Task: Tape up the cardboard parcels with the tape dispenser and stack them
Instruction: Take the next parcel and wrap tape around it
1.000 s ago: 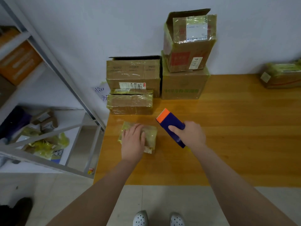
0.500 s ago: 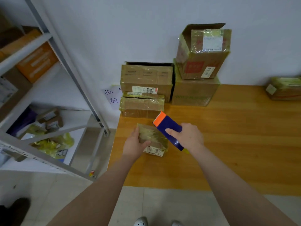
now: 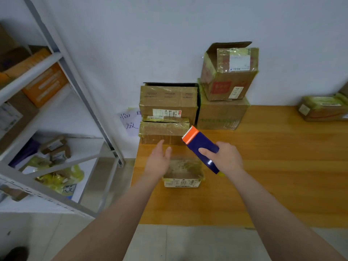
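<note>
Cardboard wrapped in tape, the parcel [image 3: 183,172] lies on the table [image 3: 273,176]. The left hand [image 3: 158,162] is at the parcel's left side, fingers straight, holding nothing. The right hand [image 3: 227,159] clamps the dispenser [image 3: 202,147] above the parcel's right corner. Boxes [image 3: 169,102] are stacked behind the parcel.

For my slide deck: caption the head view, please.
Right hand holds tape dispenser near small parcel; left hand open beside it.

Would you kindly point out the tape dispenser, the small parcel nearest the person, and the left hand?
tape dispenser [image 3: 200,144]: head view, on its blue body below the orange end.
small parcel [image 3: 185,166]: head view, on its taped top face.
left hand [image 3: 157,162]: head view, on the middle of the hand.
</note>
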